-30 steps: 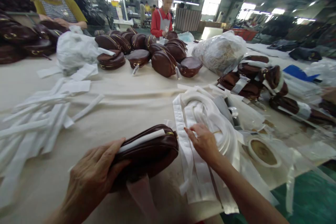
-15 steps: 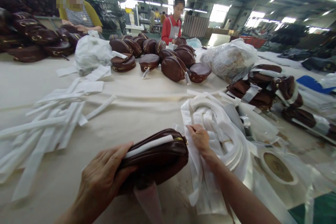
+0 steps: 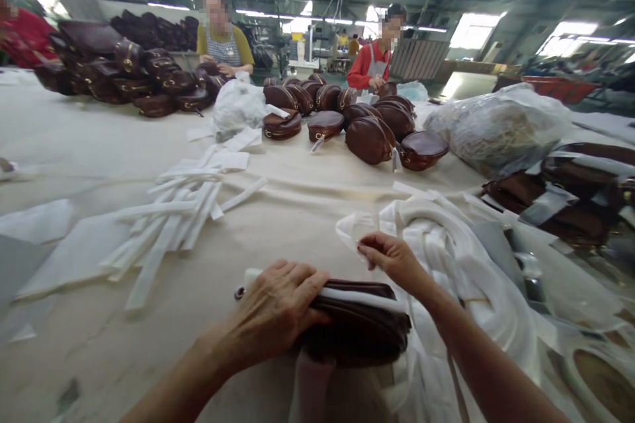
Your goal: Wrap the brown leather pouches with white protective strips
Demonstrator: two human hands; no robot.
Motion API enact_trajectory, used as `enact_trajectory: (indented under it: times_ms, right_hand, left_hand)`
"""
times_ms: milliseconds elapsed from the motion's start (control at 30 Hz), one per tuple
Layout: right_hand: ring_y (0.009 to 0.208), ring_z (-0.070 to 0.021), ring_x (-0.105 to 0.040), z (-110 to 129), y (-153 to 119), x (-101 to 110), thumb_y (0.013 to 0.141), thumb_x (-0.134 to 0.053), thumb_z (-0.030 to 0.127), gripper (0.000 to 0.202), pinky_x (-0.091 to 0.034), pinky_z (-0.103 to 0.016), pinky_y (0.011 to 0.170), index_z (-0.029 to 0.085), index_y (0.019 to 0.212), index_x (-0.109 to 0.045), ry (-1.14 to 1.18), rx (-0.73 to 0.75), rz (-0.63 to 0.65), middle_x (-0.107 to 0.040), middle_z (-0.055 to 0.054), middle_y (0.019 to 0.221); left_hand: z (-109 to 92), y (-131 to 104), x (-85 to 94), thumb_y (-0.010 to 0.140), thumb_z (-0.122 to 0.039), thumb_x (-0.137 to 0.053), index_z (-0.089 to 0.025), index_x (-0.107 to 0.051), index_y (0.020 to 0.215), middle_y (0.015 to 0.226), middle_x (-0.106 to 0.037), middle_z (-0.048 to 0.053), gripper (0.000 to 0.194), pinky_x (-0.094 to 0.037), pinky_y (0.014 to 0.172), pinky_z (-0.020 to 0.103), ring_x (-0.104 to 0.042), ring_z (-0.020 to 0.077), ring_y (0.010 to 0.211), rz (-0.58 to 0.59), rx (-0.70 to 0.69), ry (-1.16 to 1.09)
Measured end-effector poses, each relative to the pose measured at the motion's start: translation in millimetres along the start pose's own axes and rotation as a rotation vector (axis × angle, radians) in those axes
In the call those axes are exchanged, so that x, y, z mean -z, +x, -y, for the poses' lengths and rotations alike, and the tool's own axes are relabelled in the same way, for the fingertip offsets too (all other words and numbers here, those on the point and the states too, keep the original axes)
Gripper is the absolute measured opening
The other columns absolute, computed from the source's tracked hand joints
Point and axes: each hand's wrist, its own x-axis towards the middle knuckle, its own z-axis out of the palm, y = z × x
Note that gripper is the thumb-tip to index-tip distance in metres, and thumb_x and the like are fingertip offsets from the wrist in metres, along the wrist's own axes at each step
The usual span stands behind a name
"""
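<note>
My left hand (image 3: 280, 307) grips a dark brown leather bag (image 3: 360, 337) from above, fingers over its top edge. A white padding strip (image 3: 367, 298) runs along the zipper side of the bag, partly under my fingers. Below the bag a pale, translucent wrapped piece (image 3: 311, 383) hangs down. Just beyond the bag, my right hand (image 3: 391, 256) is closed in a pinch on a thin white translucent sheet (image 3: 351, 230). Beside that hand lies a coiled bundle of long white strips (image 3: 469, 228).
Loose white strips (image 3: 171, 225) are scattered at left. Brown bags (image 3: 370, 139) stand mid-table, with a larger pile (image 3: 99, 73) at far left. Plastic-covered bundles (image 3: 501, 125) and wrapped bags (image 3: 550, 211) lie at right. Co-workers (image 3: 225, 46) stand across the table.
My view has turned left. The bag is now lower and more level, with my left hand over its top. My right hand has lifted a thin sheet away from the white strips.
</note>
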Motion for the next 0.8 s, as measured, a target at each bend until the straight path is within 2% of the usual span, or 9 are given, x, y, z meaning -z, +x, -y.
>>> enact_trajectory:
  times_ms: [67,167,267,367,433,500,633,733,800]
  right_hand:
    - [0.042,-0.0066,-0.048,22.3,6.0,6.6,0.069,-0.065,0.044,0.028,-0.04,-0.02,0.042,0.016,0.074,-0.061,0.023,-0.022,0.141,-0.053,0.005,0.056]
    - [0.04,-0.0045,-0.043,57.2,12.7,9.0,0.07,-0.067,0.041,0.027,-0.036,-0.017,0.039,0.015,0.076,-0.063,0.027,-0.078,0.333,-0.048,0.007,0.051]
    - [0.038,-0.0036,-0.043,86.7,15.6,0.3,0.068,-0.07,0.041,0.029,-0.034,-0.017,0.036,0.014,0.078,-0.064,0.035,-0.144,0.458,-0.052,0.006,0.054]
    - [0.039,-0.003,-0.044,105.0,12.9,-13.8,0.067,-0.072,0.039,0.027,-0.034,-0.016,0.035,0.014,0.075,-0.063,0.038,-0.207,0.549,-0.054,0.006,0.057]
    - [0.04,-0.0027,-0.044,110.1,7.8,-21.1,0.066,-0.073,0.039,0.028,-0.034,-0.014,0.036,0.014,0.075,-0.063,0.05,-0.248,0.561,-0.054,0.006,0.058]
    - [0.042,-0.0029,-0.046,111.2,0.1,-23.6,0.065,-0.075,0.04,0.032,-0.035,-0.013,0.037,0.014,0.08,-0.063,0.094,-0.293,0.553,-0.056,0.005,0.06]
    - [0.044,-0.0051,-0.048,112.5,-20.9,-14.4,0.066,-0.077,0.038,0.042,-0.038,-0.014,0.041,0.016,0.098,-0.062,0.174,-0.346,0.552,-0.055,0.006,0.054]
    - [0.048,-0.0048,-0.051,118.1,-39.5,-1.0,0.066,-0.079,0.033,0.038,-0.043,-0.016,0.043,0.02,0.099,-0.065,0.184,-0.229,0.41,-0.068,-0.003,0.085]
    - [0.055,-0.0082,-0.059,122.4,-52.1,9.6,0.068,-0.078,0.032,0.029,-0.048,-0.018,0.046,0.024,0.095,-0.069,0.175,-0.106,0.387,-0.066,-0.006,0.108]
  left_hand:
    - [-3.4,-0.3,0.3,0.089,-0.034,-0.054,-0.015,-0.054,0.11,0.114,-0.061,0.013,0.028,-0.05,0.074,0.033,-0.062,0.0202,0.084,0.025,0.037,0.032]
    - [-2.7,-2.2,-0.8,0.086,-0.036,-0.06,-0.016,-0.054,0.11,0.14,-0.041,0.019,0.033,-0.051,0.077,0.036,-0.062,0.0221,0.089,0.053,0.067,0.049]
    - [0.1,-2.3,-1.8,0.082,-0.039,-0.064,-0.016,-0.054,0.108,0.145,-0.032,0.022,0.036,-0.051,0.075,0.037,-0.062,0.0234,0.088,0.061,0.082,0.034]
    - [2.3,-1.3,-2.2,0.083,-0.042,-0.062,-0.015,-0.051,0.115,0.14,-0.039,0.021,0.043,-0.05,0.077,0.038,-0.061,0.0256,0.095,0.059,0.065,0.008]
    - [3.4,-1.4,-2.6,0.087,-0.041,-0.058,-0.014,-0.048,0.118,0.129,-0.051,0.017,0.042,-0.049,0.077,0.035,-0.06,0.0244,0.098,0.055,0.038,-0.041]
    - [4.4,-2.5,-3.5,0.089,-0.04,-0.056,-0.014,-0.051,0.11,0.11,-0.061,0.01,0.033,-0.047,0.073,0.033,-0.061,0.0219,0.093,0.048,0.021,-0.088]
    - [5.7,-5.3,-5.9,0.089,-0.043,-0.056,-0.016,-0.055,0.091,0.087,-0.063,0.004,0.027,-0.043,0.068,0.031,-0.06,0.0195,0.078,0.0,0.03,-0.087]
    - [6.3,-5.7,-7.4,0.088,-0.044,-0.057,-0.016,-0.055,0.088,0.088,-0.064,0.004,0.028,-0.042,0.069,0.031,-0.06,0.019,0.078,-0.012,0.044,-0.081]
    - [6.7,-5.2,-8.1,0.087,-0.043,-0.058,-0.016,-0.056,0.089,0.09,-0.064,0.005,0.028,-0.042,0.071,0.031,-0.06,0.0194,0.08,0.004,0.047,-0.089]
